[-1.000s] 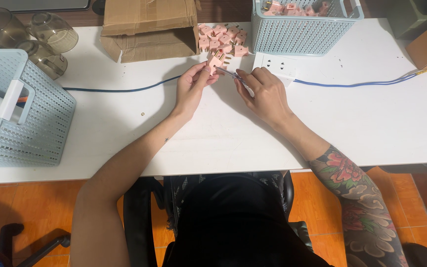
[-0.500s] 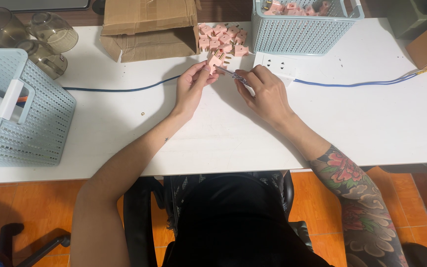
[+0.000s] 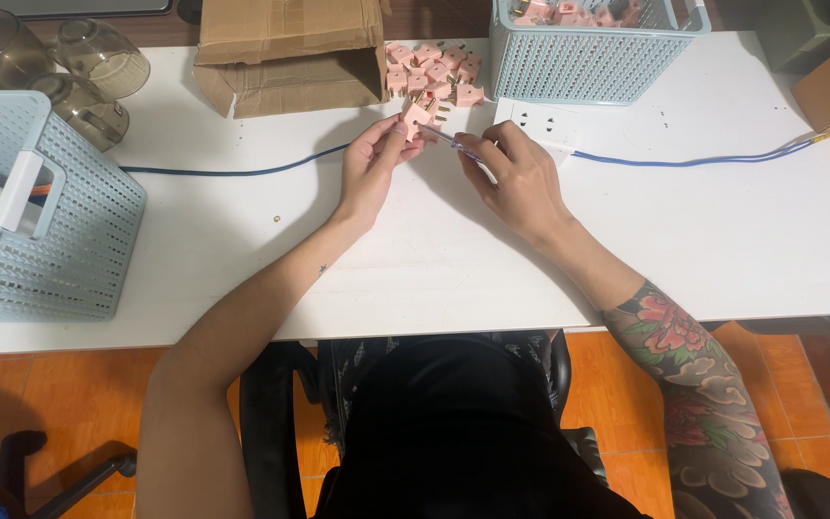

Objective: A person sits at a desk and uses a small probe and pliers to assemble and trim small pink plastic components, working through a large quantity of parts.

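Two hands work over a white worktop (image 3: 742, 221). The left hand (image 3: 373, 165) pinches one pink plug (image 3: 415, 117) in its fingertips. The right hand (image 3: 516, 173) is closed around a thin screwdriver (image 3: 453, 141), its tip at the plug. A pile of pink plugs (image 3: 434, 69) lies just behind. Two blue baskets (image 3: 578, 58) stand there, above an orange floor (image 3: 40, 384).

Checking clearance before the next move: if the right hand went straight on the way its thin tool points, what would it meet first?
The right hand aims its thin tool up-left at the pink plug pinched in the left hand. That plug comes first; the tip looks at or almost touching it.
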